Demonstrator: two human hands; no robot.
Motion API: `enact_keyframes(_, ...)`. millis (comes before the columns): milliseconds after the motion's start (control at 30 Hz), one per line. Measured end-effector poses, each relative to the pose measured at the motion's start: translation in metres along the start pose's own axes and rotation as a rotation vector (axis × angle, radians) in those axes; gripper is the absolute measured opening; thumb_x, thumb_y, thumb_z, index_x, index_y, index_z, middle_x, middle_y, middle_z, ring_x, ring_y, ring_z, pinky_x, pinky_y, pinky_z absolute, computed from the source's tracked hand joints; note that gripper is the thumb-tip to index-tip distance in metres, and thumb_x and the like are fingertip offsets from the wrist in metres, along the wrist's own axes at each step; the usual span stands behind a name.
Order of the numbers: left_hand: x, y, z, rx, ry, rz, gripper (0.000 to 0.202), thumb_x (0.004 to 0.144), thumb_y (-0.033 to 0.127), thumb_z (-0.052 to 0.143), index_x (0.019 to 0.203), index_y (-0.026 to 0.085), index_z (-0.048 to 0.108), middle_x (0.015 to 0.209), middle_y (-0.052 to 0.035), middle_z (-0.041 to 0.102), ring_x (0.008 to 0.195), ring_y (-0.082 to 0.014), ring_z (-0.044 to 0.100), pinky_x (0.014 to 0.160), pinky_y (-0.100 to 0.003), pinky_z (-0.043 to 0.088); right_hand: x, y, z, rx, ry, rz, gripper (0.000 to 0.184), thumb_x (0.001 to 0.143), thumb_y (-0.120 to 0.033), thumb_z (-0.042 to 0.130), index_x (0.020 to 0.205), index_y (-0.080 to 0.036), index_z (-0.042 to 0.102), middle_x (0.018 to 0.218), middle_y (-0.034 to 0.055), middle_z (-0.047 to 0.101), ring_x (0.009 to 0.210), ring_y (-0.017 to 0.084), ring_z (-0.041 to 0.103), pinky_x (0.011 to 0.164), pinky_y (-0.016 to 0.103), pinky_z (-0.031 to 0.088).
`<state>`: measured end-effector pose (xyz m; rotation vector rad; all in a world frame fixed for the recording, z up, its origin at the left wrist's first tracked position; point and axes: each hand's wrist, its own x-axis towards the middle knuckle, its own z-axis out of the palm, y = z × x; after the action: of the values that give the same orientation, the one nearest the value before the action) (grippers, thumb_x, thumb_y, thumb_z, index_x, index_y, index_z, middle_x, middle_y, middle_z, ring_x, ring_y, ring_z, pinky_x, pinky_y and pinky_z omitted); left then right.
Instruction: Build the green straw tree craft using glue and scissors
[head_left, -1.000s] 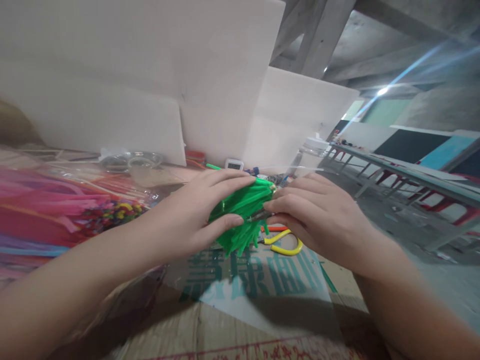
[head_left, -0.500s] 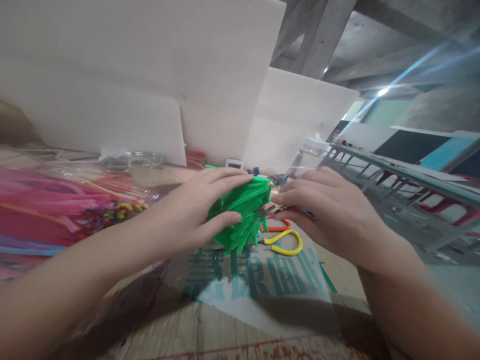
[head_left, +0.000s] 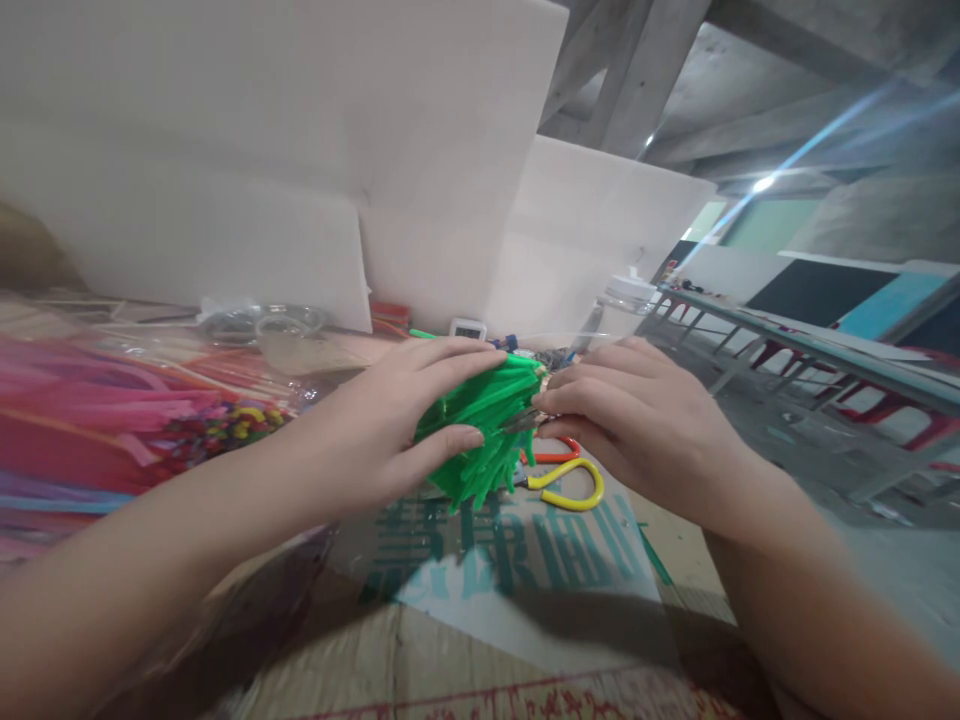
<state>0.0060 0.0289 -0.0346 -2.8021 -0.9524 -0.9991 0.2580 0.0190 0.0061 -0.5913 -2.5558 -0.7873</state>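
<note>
My left hand [head_left: 420,400] is wrapped over a bundle of bright green pipe cleaners [head_left: 480,450], thumb in front and fingers across the top. The cut ends fan out to the right and downward. My right hand [head_left: 630,410] pinches a slim pointed metal tool [head_left: 521,422], which looks like tweezers; its tip reaches in among the green strands, and the rest is hidden by my fingers. Just below lies a pair of scissors with one yellow handle [head_left: 574,485] and one orange-red handle [head_left: 566,452], its blades hidden under the green bundle.
Pink and purple pipe cleaners [head_left: 97,410] in clear plastic fill the left side. A printed plastic sheet [head_left: 480,560] covers part of the wooden table [head_left: 337,660]. Behind stand a small white digital timer [head_left: 468,329], a clear bottle [head_left: 626,300] and white boards [head_left: 435,200].
My right hand has shifted slightly, and the metal tool's tip now reaches further left into the green strands. My left hand and the bundle have stayed in place.
</note>
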Motion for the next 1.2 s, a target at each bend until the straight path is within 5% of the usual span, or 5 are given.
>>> enact_keyframes(1200, 0.0012, 0.0018, -0.0006, -0.020, -0.006, 0.003, 0.053, 0.093, 0.039, 0.052, 0.143, 0.022, 0.042, 0.147, -0.0104, 0.047, 0.135, -0.0273, 0.042, 0.113, -0.046, 0.034, 0.0017, -0.0034, -0.0009, 0.034, 0.009, -0.001, 0.010, 0.095, -0.023, 0.055, 0.089, -0.019, 0.062, 0.082, 0.0042, 0.071, 0.077, 0.017, 0.059, 0.071, 0.030, 0.039)
